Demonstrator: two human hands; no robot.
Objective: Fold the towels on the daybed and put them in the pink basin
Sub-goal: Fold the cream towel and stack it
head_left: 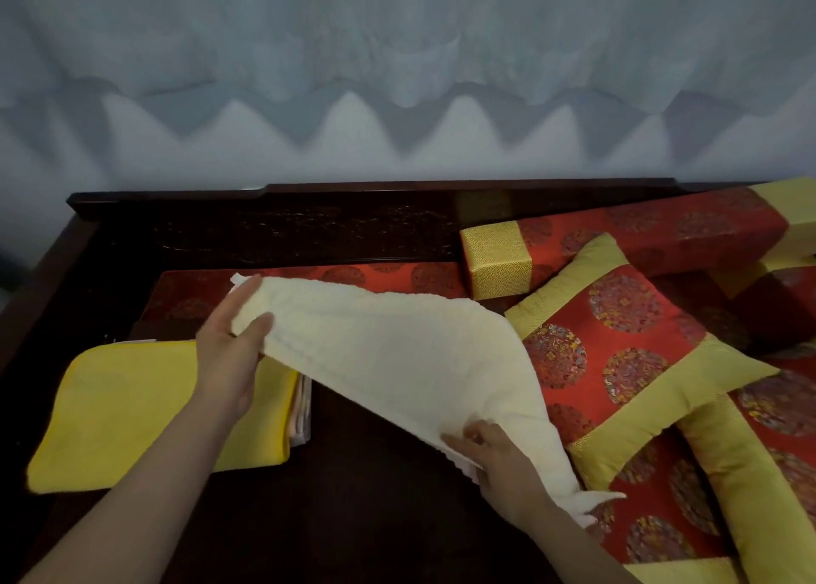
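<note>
A cream-white towel hangs stretched between my two hands above the dark wooden daybed. My left hand holds its upper left edge, thumb on top and fingers beneath. My right hand pinches the lower right part of the towel, low near the daybed's surface. A yellow towel lies flat at the left on top of a stack of folded pale cloths, partly under my left forearm. No pink basin is in view.
Red and gold square cushions lie at the right, with a long red and gold bolster behind them. The daybed's dark carved back rail runs along a pale curtain.
</note>
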